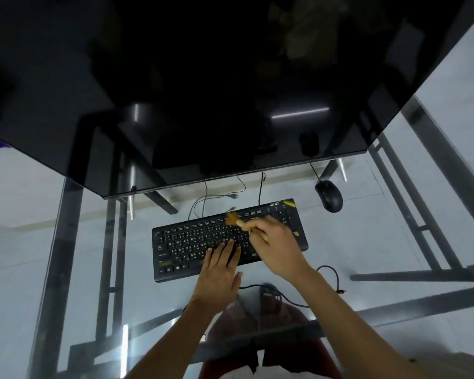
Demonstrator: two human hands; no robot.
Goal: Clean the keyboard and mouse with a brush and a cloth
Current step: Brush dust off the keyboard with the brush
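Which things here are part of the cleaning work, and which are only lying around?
Part of the work: keyboard, brush in the right hand, left hand flat on the keys, mouse.
Lying around: monitor, loose black cable, glass desk.

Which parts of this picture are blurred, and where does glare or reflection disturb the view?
Head view: the brush and the right hand gripping it are motion-blurred; the left hand, flat on the keyboard, is sharper. The glass table shows glare streaks, the dark monitor mirrors the mouse, and wide-angle distortion bends edges.
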